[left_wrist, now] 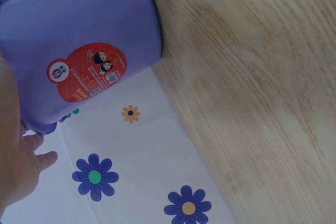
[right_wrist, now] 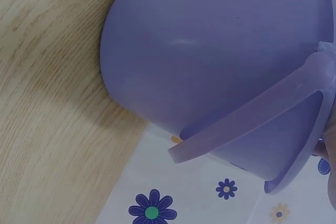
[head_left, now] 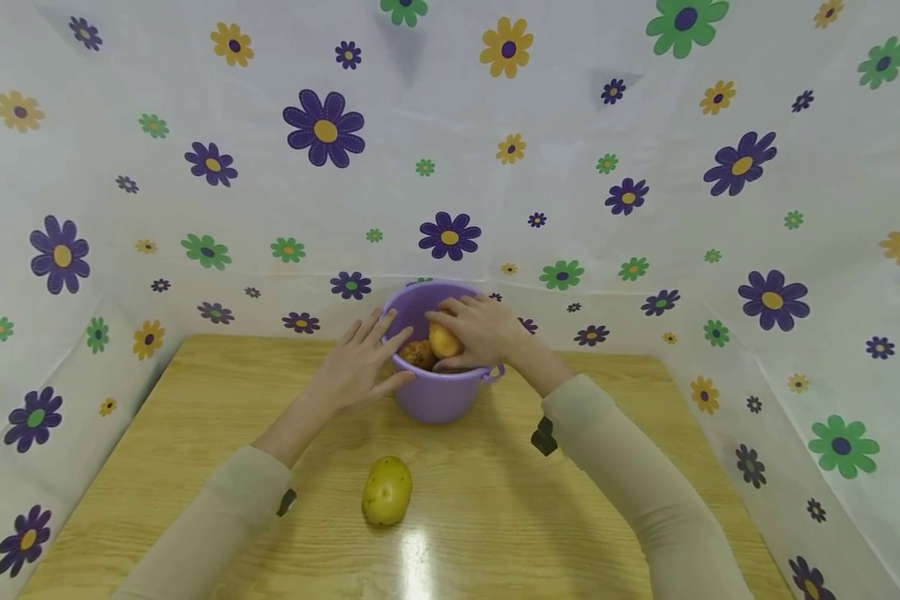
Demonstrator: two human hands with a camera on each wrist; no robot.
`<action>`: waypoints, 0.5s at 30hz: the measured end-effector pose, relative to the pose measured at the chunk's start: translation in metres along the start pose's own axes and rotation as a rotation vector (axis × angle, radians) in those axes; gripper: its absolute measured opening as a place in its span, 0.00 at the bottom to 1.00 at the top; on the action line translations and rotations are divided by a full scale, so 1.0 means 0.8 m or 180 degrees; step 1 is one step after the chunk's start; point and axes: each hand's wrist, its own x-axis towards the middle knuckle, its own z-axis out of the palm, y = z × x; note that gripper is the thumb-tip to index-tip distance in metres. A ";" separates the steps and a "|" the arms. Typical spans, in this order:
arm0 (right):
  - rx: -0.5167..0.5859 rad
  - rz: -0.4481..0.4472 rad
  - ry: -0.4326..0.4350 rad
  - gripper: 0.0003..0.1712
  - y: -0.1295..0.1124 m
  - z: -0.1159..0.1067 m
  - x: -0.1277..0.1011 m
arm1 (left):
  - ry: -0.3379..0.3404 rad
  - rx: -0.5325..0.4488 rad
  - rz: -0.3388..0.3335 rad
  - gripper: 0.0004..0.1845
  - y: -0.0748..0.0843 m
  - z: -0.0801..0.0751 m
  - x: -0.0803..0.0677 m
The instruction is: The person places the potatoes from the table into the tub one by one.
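The right hand [head_left: 480,333] curls around a round yellow potato [head_left: 444,340] over the small purple plastic bucket [head_left: 435,392]. The left hand [head_left: 360,367], fingers straight, steadies the bucket's side. The potato looks hard, heavy and smooth; grab its middle.

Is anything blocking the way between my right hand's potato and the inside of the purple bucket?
Nothing visible blocks it. The right hand holds the potato at the open mouth of the purple bucket, beside another potato already inside. The left hand rests on the bucket's outer side.
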 end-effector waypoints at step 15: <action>0.0204 0.0083 0.0221 0.48 0.007 0.001 -0.011 | 0.0004 0.0014 -0.0006 0.53 -0.001 0.001 -0.001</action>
